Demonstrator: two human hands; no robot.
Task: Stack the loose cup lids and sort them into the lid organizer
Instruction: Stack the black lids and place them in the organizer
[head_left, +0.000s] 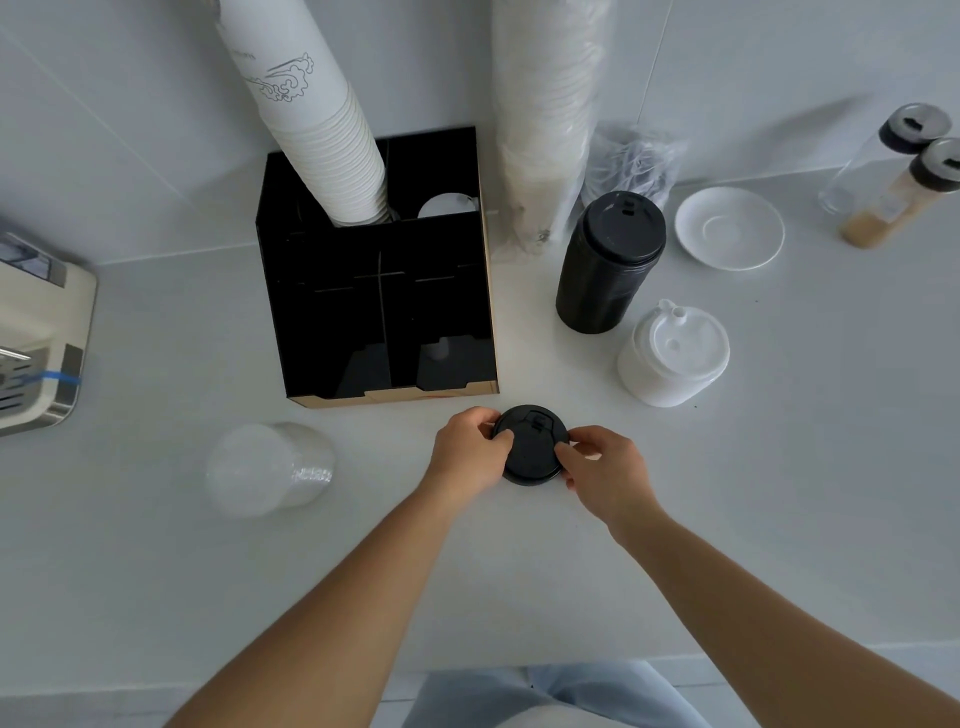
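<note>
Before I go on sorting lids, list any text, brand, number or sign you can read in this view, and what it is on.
No text in this view reads clearly.
Paper cup stack: a line-drawn cloud motif, with small print above it too blurred to read.
Black lids held by both hands: only moulded shapes, no legible marking.
Black lid stack, white lid stack, organizer: no lettering visible.

The paper cup stack (311, 119) and the wrapped sleeve of cups (540, 104) run off the top edge. The machine (36, 332) is cut by the left edge. One bottle (904, 197) is clipped at the right edge. The lid organizer (379, 270) interior is too dark to read compartment contents. Both hands' fingers cover the rim sides of the black lid (530, 447); whether it is one lid or several cannot be told.
</note>
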